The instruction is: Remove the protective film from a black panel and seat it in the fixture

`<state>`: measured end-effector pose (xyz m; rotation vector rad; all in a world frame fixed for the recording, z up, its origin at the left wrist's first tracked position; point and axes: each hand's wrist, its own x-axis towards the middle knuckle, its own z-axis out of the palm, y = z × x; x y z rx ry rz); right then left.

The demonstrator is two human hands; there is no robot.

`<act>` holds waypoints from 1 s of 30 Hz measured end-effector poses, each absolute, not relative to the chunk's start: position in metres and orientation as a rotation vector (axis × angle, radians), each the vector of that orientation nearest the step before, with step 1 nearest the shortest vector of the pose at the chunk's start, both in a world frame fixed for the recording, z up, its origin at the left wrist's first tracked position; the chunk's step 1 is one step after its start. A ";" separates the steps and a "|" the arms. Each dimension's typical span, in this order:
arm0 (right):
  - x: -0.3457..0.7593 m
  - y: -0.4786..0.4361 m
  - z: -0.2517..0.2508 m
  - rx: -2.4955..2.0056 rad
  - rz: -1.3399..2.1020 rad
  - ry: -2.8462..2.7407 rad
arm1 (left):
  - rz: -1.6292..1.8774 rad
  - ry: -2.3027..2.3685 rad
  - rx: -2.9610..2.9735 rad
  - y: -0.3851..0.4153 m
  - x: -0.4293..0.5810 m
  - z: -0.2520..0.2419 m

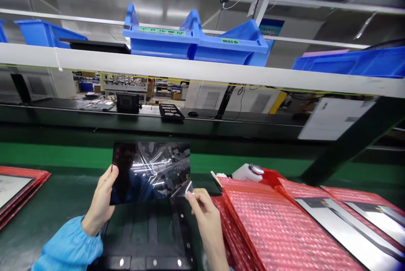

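My left hand [101, 201] grips the left edge of a glossy black screen panel [148, 172] and holds it tilted up above a black fixture [148, 237] on the bench. My right hand [204, 212] pinches a thin clear film tab [186, 188] at the panel's lower right corner. The panel's face mirrors the ceiling lights. A blue sleeve covers my left forearm.
Red bubble-wrap bags [268, 228] with panels lie stacked to the right, and more red bags [19, 186] sit at the left. A white bottle [248, 172] stands behind the right stack. A green conveyor belt [47, 155] runs behind. Blue bins [196, 43] sit on the shelf overhead.
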<state>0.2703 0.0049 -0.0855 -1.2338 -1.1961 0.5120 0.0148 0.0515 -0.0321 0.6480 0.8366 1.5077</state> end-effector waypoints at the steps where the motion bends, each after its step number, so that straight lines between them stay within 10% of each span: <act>1: 0.270 0.005 -0.085 -1.232 0.501 -1.196 | 1.510 0.847 0.636 0.051 0.015 -0.031; 30: 0.274 0.011 -0.096 -1.131 0.843 -0.821 | 1.402 0.838 0.720 0.058 0.016 -0.043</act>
